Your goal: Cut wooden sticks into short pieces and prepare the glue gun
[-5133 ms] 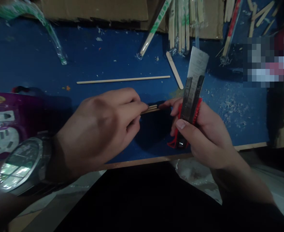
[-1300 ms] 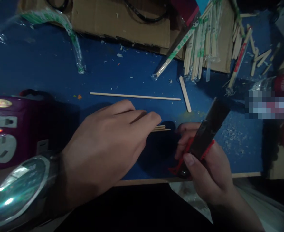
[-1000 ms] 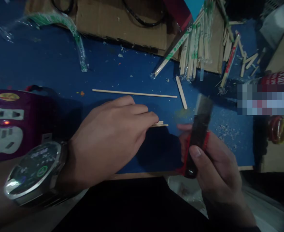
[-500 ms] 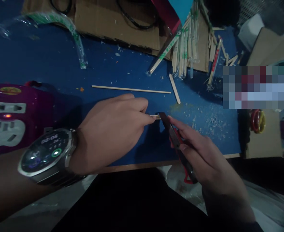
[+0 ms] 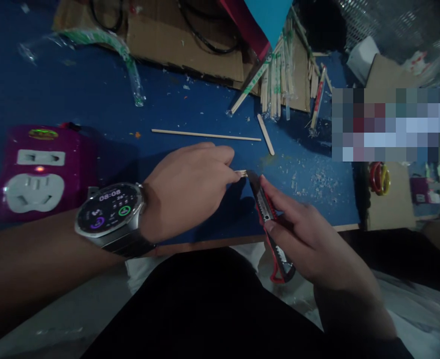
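Note:
My left hand (image 5: 192,187) is closed, thumb and forefinger pinching the pale wooden sticks (image 5: 241,173). Only their short ends poke out; the rest is hidden in the fist. A red and black utility knife (image 5: 268,215) is gripped in my right hand (image 5: 304,237), its dark blade pointing up and left. The blade tip is right at the stick ends, though I cannot tell whether it touches them. Beyond my left hand, a long thin wooden stick (image 5: 205,134) lies on the blue tabletop (image 5: 108,89), with a flat craft stick (image 5: 266,134) to its right.
On the left sits a purple power socket box (image 5: 70,169). Wrapped chopsticks (image 5: 276,89) lie by the cardboard (image 5: 182,45) at the back. Pale shavings (image 5: 313,182) are scattered on the right. Red and yellow rings (image 5: 379,178) rest farther right. The table's front edge (image 5: 201,246) is near me.
The view has shifted slightly. The knife has turned in my right hand, so more of its metal side shows. My left hand keeps its pinch on the wooden sticks.

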`<move>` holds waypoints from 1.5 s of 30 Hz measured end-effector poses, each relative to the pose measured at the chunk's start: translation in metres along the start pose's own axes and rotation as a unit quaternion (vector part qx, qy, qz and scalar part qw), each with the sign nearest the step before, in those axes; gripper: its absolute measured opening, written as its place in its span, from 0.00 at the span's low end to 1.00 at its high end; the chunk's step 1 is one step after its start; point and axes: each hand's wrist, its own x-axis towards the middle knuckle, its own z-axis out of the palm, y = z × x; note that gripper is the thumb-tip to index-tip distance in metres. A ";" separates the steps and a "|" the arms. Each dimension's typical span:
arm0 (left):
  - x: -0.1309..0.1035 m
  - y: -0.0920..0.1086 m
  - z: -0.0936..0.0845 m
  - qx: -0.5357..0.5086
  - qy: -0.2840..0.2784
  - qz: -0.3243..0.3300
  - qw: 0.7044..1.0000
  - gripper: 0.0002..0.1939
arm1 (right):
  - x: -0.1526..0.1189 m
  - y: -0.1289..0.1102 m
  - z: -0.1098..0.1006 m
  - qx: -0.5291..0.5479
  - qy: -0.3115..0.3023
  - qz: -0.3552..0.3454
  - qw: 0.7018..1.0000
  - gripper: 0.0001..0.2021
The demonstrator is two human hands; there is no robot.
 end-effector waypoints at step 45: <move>0.006 0.004 0.003 0.064 -0.029 0.060 0.996 0.15 | 0.004 -0.024 0.033 -0.130 0.046 0.024 0.990 0.41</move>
